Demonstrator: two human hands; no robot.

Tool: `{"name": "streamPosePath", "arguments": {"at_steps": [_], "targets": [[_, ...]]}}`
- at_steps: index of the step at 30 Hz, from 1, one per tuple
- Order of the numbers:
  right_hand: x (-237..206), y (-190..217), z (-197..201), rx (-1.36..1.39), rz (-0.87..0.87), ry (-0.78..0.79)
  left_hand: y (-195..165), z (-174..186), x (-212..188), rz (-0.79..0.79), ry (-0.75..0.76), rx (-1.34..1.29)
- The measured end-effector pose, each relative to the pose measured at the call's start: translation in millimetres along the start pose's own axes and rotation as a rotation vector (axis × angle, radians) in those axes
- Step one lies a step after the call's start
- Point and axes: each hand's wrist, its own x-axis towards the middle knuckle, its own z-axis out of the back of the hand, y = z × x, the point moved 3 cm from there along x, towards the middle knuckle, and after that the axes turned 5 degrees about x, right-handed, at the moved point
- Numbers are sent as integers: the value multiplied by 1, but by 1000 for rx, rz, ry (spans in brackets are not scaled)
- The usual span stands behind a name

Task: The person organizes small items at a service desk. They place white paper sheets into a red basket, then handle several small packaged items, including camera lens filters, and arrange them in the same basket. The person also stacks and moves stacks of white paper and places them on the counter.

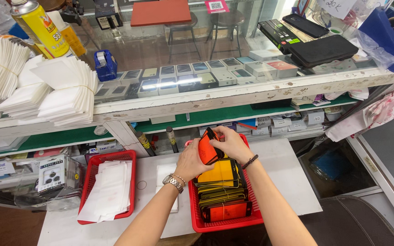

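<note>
Item 1, left hand (pixel 189 163): I am seeing it reaching forward over the near rim of the red basket (pixel 196 214), wrist bent, watch and bead bracelet on the wrist, fingers closing around the lower left edge of the orange packet (pixel 209 148).

Item 2, right hand (pixel 233 143): I am seeing it arching over from the other side, fingers curling down onto the packet's top and right edge, a dark bead bracelet on the wrist. Both hands are grasping the one packet between them.

Item 3, orange packet: one, flat, black-edged, being held just above the stack inside the basket. Its long axis is running from the left palm up and away toward the counter, tilting left; its broad face is facing the right hand.

Item 4, stacked packets (pixel 222 191): lying directly beneath the grip in the basket, orange and yellow, banded in bundles; I cannot count them exactly.

Item 5, baskets: two red ones, the second (pixel 87 180) sitting well to the left of the grip and holding white sleeves (pixel 110 191).

Item 6, white table (pixel 288 182): carrying both baskets
</note>
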Motion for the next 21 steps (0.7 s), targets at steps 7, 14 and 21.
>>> {"name": "streamPosePath", "arguments": {"at_steps": [7, 14, 21], "targets": [[-16, 62, -3, -242, 212, 69, -29, -22, -11, 190, -342, -209], [-40, 6, -26, 189, 163, 80, -25, -32, -29, 192, -370, -310], [-100, -77, -79, 432, 176, -586, -30, -12, -32, 249, -347, -358]]}}
